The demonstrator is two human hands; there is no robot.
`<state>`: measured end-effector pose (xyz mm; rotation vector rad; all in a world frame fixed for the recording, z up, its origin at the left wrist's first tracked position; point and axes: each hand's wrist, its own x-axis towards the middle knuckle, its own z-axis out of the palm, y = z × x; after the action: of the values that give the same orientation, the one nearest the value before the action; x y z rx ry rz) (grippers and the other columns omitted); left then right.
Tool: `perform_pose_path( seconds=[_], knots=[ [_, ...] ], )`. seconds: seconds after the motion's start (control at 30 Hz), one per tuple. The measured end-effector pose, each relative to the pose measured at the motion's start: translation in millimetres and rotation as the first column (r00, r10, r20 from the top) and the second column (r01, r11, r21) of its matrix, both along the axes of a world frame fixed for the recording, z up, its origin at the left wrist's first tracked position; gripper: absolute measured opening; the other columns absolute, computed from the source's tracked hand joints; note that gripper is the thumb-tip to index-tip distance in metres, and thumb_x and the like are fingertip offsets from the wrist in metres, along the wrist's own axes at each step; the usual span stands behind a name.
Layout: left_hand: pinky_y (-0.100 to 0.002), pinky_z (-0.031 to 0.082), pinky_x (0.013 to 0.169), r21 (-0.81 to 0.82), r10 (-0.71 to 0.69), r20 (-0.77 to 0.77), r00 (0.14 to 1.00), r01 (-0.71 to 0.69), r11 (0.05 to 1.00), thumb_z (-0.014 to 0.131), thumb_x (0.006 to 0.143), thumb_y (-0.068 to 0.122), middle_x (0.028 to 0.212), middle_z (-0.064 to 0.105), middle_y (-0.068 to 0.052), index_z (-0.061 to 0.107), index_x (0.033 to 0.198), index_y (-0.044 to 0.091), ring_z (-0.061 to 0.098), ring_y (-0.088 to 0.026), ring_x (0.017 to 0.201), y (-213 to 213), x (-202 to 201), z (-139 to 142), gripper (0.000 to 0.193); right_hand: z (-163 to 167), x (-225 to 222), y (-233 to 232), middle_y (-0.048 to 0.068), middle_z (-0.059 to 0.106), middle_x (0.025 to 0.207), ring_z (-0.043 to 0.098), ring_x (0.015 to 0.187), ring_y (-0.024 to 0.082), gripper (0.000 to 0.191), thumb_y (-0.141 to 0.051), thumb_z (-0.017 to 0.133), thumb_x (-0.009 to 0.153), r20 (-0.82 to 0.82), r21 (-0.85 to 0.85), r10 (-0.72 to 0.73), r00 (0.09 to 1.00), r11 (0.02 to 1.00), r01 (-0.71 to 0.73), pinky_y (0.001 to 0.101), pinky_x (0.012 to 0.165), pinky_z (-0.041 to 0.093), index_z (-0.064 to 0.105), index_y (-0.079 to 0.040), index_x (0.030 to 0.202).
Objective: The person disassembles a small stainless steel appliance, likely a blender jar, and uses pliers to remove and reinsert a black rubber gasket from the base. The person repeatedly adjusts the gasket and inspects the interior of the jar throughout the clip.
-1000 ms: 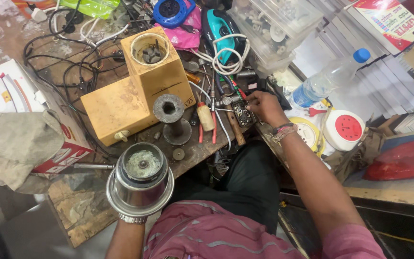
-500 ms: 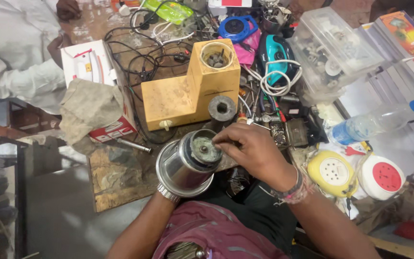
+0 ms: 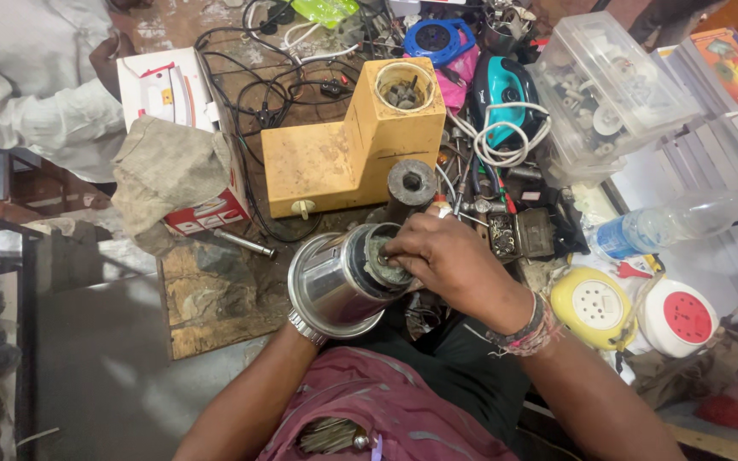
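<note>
Right hand point(image 3: 450, 260): fingers point(image 3: 396, 249) curled onto the grimy coupling at the base of the steel mixer jar point(image 3: 339, 280). Left hand hidden beneath, grip not visible. Jar lies upended over the lap: rigid, smooth, likely slippery; best held round the body. Yellow mixer base point(image 3: 348, 149) behind on table point(image 3: 207, 294).

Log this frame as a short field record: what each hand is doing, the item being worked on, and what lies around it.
Left hand: hidden under the steel mixer jar, holding it tilted
Right hand: fingers on the jar's dirty base
Bench: worn wood, cluttered
Behind jar: yellow mixer body, black round part
Right side: clear parts box, water bottle, two round extension reels
Left side: cloth over a carton
</note>
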<state>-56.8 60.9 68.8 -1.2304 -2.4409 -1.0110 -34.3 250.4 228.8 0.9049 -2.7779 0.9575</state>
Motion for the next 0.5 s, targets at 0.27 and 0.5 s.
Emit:
perform_pose_path(
  seconds=[0.27,0.5],
  knots=[
    [-0.044,0.043,0.105,-0.018,0.003,-0.005,1.0,-0.003,1.0,0.076,0.088,0.036,0.127,0.064,-0.006,0.061,0.128,0.014,0.058,-0.025,0.118,0.6,-3.0,-4.2,0.048,4.6,-0.1,-2.4,0.009,0.068,0.094,0.067,0.092,0.03,0.018,-0.01,0.074,0.082,0.026,0.007,-0.027,0.999,1.0,0.027,0.041,0.079,0.052,0.077,-0.007,0.1],
    [-0.041,0.044,0.106,0.042,-0.013,0.021,1.0,0.012,0.999,0.079,0.085,0.03,0.132,0.062,-0.008,0.059,0.133,0.01,0.058,-0.023,0.123,-3.6,-3.4,-14.9,0.055,7.8,-3.2,-7.3,0.008,0.068,0.093,0.064,0.091,0.03,0.018,-0.012,0.076,0.082,-0.013,0.011,-0.018,1.0,1.0,0.018,0.0417,0.08,0.051,0.077,-0.007,0.099]
  ],
)
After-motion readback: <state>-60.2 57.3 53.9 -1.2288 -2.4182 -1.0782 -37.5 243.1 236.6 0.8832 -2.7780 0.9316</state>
